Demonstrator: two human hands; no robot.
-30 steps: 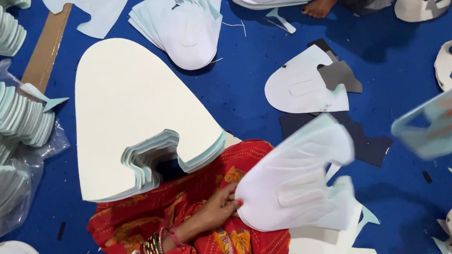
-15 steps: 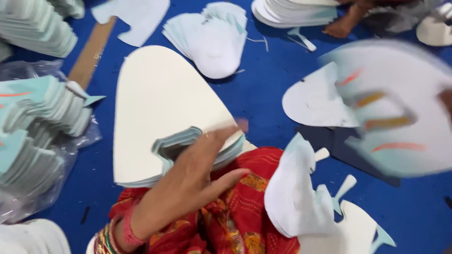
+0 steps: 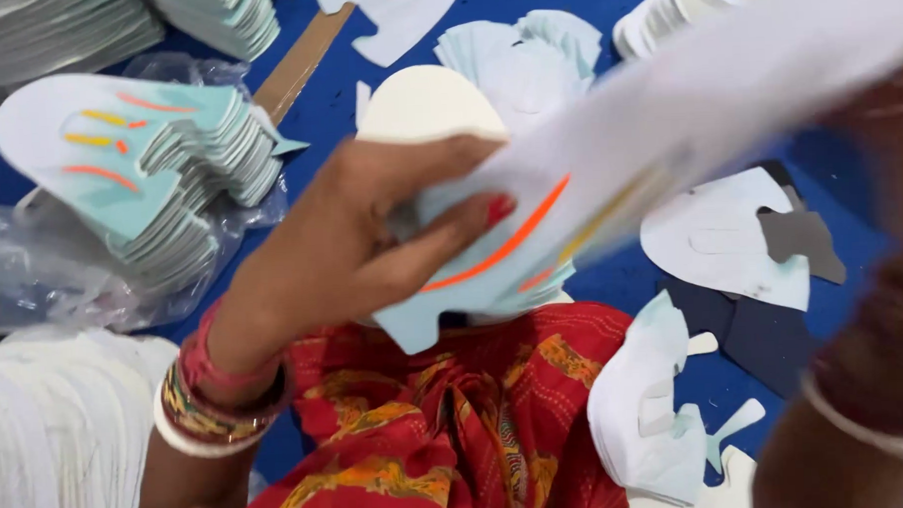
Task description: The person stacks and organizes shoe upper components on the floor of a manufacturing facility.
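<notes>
Your left hand (image 3: 341, 248) sits at the centre of the view, its fingers (image 3: 441, 244) closed on a pale blue cut-out sheet (image 3: 502, 257) with orange and yellow streaks printed on it; the thumb lies across the top of the sheet and a red-nailed fingertip presses its face. The sheet runs from your grip up toward the far right, where it blurs into a white smear, so its far end is hard to make out. It is held above your lap, over the red and orange patterned cloth (image 3: 477, 413) that covers your legs. Bangles (image 3: 212, 408) ring the left wrist.

Your right hand (image 3: 884, 169) is at the right edge, badly blurred and partly cut off; it is against the far end of the same sheet, but you cannot tell whether its fingers are closed on it or spread. A thin bangle (image 3: 863, 425) shows on that forearm.

Behind your left hand, a cream teardrop-shaped board (image 3: 421, 105) lies on the blue floor (image 3: 612, 278). To the left, a fanned stack of printed sheets (image 3: 158, 164) with the same streaks rests on crumpled clear plastic wrap (image 3: 52, 278). A white bundle (image 3: 57, 428) fills the near left corner. Far and centre, a loose pile of plain pale sheets (image 3: 535, 56) lies just beyond the board, with another white stack (image 3: 683, 11) to the far right. To the right on the floor lies a white cut-out with a grey piece (image 3: 741, 239), and near your right knee a folded pale sheet (image 3: 647, 407).
</notes>
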